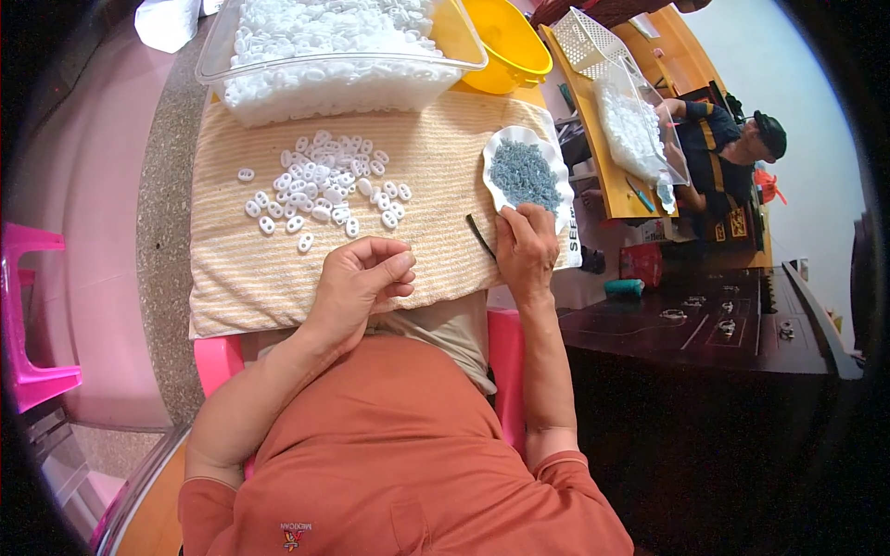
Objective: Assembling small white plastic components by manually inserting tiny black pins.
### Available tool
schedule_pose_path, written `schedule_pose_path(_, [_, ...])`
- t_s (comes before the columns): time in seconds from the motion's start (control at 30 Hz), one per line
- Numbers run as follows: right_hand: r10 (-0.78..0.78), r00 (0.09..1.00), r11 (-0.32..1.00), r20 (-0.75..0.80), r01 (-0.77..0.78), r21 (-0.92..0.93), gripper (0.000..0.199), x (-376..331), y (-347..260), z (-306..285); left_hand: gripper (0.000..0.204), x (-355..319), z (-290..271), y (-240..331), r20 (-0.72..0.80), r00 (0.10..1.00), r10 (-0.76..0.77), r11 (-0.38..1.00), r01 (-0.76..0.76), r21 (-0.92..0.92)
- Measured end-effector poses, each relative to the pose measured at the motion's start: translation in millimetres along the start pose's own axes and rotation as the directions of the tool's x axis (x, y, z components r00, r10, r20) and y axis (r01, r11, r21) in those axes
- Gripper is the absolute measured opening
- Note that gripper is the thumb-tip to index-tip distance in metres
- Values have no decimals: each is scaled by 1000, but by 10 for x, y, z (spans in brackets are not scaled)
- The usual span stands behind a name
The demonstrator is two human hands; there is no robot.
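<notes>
Right fingertips at near edge of grey-blue heap, left hand pinched by white ovals

Right hand point(528, 252) reached to the near rim of the scalloped white dish point(488, 170), fingers curled downward; the grey-blue pieces point(524, 169) lay heaped in that dish, straight beyond the fingertips as seen from the body; right hand was clearly the nearer one, left hand well apart. Fingertip contact was partly hidden behind the knuckles, so could not tell whether those fingers were apart or together, or had a piece between them.

Pieces pointed every which way; no shared long axis, single ones too small to read; the heap as a whole ran longer away from the body than across.

Left hand point(364, 280) hung over the near part of the striped towel point(436, 264), thumb and forefinger together, tips toward the right; nothing showed between them. White ovals point(320, 176), each with two holes, lay scattered beyond and to the left of it; the nearest, just past the knuckles, had its long axis running roughly away from the body; the others were turned at mixed angles, some overlapping.

A thin black strip point(480, 236) lay on the towel just left of the right hand, slanting, far end leaning left; clear bin point(471, 61) of more white ovals stood at the far side, yellow basin point(527, 67) to its right.
</notes>
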State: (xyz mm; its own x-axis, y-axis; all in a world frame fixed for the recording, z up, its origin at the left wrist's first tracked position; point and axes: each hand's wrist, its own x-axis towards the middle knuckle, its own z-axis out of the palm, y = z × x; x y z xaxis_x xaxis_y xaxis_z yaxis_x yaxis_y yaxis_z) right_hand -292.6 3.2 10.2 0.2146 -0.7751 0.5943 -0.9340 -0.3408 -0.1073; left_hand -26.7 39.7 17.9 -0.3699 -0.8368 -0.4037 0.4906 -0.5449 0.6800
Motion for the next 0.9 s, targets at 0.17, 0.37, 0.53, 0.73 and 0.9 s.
schedule_pose_path(0.17, [9,999,1000,-38,-8,28,11,-22,8,25,16,11,-4,-20,-6,1000,8,1000,-8,1])
schedule_pose_path(0.37, [25,997,997,-68,-20,77,10,-19,2,24,15,6,-2,-12,-7,1000,8,1000,-8,-2])
schedule_pose_path(0.53, [137,987,976,-85,-120,182,10,-24,29,33,15,17,-14,-33,3,1000,25,1000,-25,-17])
schedule_pose_path(0.73, [156,980,953,-120,-117,278,8,37,3,-42,15,3,15,-11,-7,1000,27,1000,-27,-9])
schedule_pose_path(0.9, [320,932,635,171,-345,691,3,106,-427,-256,15,3,-4,-57,51,999,6,1000,-4,-31])
